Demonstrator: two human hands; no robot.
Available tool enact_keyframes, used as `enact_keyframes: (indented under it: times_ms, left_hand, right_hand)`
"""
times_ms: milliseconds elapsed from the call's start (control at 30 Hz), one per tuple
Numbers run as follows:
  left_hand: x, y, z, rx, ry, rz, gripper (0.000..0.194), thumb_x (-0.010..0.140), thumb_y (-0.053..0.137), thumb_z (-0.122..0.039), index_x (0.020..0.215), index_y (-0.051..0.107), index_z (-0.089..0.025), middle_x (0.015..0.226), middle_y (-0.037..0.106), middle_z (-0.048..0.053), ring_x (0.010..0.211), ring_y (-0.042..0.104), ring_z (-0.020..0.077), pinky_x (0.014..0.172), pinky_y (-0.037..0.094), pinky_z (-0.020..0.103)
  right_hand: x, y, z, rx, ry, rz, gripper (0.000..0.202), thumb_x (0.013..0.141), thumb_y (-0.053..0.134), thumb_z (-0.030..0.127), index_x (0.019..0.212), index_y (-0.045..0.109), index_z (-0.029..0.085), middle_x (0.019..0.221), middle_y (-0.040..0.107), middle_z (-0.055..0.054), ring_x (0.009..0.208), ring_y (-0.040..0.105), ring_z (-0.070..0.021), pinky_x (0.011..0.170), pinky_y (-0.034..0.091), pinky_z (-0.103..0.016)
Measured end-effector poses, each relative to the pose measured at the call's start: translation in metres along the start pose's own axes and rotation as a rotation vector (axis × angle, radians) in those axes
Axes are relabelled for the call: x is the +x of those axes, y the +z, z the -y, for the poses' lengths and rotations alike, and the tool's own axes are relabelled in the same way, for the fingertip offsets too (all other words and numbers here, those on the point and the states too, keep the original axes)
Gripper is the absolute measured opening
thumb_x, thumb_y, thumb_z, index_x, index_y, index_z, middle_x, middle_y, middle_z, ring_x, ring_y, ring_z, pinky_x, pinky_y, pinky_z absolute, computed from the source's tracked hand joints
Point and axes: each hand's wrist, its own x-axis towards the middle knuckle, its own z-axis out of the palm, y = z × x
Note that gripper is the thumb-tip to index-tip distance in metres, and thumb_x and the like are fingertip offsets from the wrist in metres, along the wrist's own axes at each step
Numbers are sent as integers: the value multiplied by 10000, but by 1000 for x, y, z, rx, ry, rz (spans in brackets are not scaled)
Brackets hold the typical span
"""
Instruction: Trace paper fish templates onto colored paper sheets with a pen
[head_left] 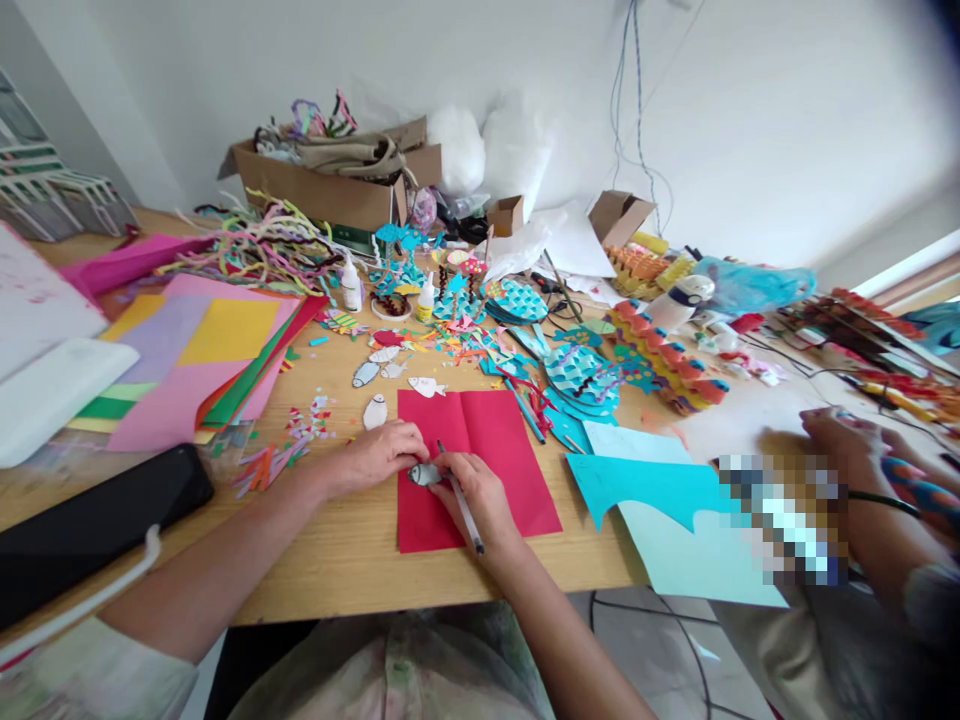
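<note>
Over the red card's (506, 460) left half, the left hand (384, 453) curls its fingers beside the gray fish (424, 475) (whether pinching it, I cannot tell); just right, the right hand (478, 492) grips a pen (472, 527).

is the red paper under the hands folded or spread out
Spread out: the red paper lies open, both halves showing beside a middle crease.

A paper fish (425, 475) is sitting between the left hand (386, 455) and the right hand (476, 495), over a paper sheet (525, 500) on the surface (322, 570). Other fish cutouts (375, 411) are lying behind. Stacked papers (225, 330) are resting to the left, loose sheets (652, 485) to the right. Bottles (350, 285) are standing beyond the cutouts, with a cardboard box (322, 190) sitting farther back.
</note>
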Motion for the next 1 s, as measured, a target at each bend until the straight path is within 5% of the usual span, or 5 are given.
enact_keyframes:
  times_ms: [1000]
  left_hand:
    - [-1,0,3,-62,-9,11,169,856,503,-171,830,670,-176,827,586,21,805,527,131,755,382,242]
  right_hand:
    - [-1,2,-3,43,57,-28,269,662,658,96,894,575,205,845,657,-37,780,606,-183,690,471,-256]
